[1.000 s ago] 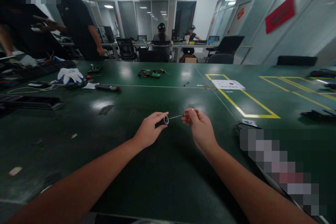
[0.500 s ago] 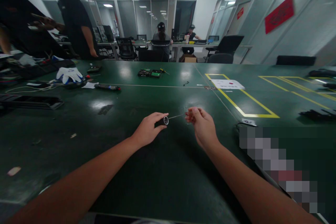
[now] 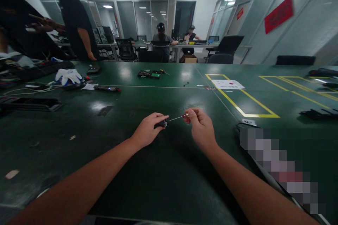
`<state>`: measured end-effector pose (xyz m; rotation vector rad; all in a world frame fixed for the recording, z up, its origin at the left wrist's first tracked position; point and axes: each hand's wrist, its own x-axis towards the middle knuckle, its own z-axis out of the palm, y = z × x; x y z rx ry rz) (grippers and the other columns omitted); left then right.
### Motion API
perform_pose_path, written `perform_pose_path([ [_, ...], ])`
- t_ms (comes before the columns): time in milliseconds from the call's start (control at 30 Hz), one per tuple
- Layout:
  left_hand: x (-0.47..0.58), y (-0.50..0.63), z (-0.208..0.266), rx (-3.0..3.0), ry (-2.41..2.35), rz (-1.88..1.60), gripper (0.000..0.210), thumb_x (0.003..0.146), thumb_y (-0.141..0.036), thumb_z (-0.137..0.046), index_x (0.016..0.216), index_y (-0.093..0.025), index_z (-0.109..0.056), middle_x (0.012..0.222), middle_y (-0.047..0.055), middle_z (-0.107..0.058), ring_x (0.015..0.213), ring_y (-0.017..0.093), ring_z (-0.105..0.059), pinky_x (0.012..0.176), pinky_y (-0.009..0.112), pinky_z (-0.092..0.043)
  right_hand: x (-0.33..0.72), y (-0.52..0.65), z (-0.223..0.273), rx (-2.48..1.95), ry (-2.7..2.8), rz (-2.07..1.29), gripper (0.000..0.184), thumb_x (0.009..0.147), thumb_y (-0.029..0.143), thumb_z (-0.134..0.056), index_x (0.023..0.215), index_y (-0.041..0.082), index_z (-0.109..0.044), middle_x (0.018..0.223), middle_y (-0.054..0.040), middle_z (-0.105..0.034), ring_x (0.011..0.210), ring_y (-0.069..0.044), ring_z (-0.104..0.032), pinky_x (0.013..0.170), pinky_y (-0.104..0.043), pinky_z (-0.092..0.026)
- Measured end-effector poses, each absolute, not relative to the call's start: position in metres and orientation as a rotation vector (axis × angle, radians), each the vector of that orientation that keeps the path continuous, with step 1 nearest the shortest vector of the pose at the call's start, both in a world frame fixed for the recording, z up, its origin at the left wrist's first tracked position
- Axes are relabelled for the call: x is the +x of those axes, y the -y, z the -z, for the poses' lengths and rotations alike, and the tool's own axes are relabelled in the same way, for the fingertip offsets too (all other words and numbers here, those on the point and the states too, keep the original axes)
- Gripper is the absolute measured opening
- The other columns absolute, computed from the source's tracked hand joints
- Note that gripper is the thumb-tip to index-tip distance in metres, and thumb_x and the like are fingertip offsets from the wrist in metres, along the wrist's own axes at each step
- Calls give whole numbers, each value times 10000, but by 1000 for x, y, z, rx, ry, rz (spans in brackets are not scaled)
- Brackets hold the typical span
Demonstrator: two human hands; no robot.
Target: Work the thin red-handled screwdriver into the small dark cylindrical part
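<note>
**Slip and slant noted as chief hazards**

Clock positions are taken from the cylinder, twelve pointing away from the worker. Nearest me is the green tabletop (image 3: 153,179), glossy and dark between the forearms. Ahead, the left hand (image 3: 146,130) has its fingers closed around a dark cylinder (image 3: 161,123), its bright-rimmed mouth turned towards three o'clock. The right hand (image 3: 201,126) pinches the red-marked end of a thin rod (image 3: 175,118), which runs between two and three o'clock from that mouth. Whether the rod's tip sits inside or just short of the rim, I cannot tell.

Risks, in my judgement: the rod lies aslant to the mouth, so force along it could catch the rim or bend the shaft. The right pinch looks narrow; sweat or a sudden tug could free it. A loosened left hold could let the cylinder twist or roll.

Further off, a dark pen-shaped tool (image 3: 107,88) and white gloves (image 3: 68,76) lie at ten o'clock, a white sheet (image 3: 228,84) at two, and a green circuit board (image 3: 155,74) near twelve.
</note>
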<state>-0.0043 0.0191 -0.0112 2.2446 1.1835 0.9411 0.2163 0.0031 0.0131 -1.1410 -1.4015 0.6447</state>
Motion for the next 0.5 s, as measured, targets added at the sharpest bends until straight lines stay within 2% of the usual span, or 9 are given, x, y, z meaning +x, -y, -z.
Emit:
perform_pose_path([
  [300,-3,-17,8,2196,-1246,-937,459,886,-88,-682,1323,-228,-673,1276,67,-661,1177,219,-617,1062,405,-476,216,-4,-11,-1179,1413,-622,318,974,487,-522,924,205,-659,769,-37,-680,707,-194,-623,698,-354,-481],
  [500,-5,-17,9,2158,-1306,-984,425,884,-163,-712,1301,-229,-672,1284,63,-657,1185,235,-614,1071,426,-481,216,-5,-12,-1212,1332,-558,318,970,493,-523,934,204,-651,773,-38,-680,707,-195,-620,698,-355,-481],
])
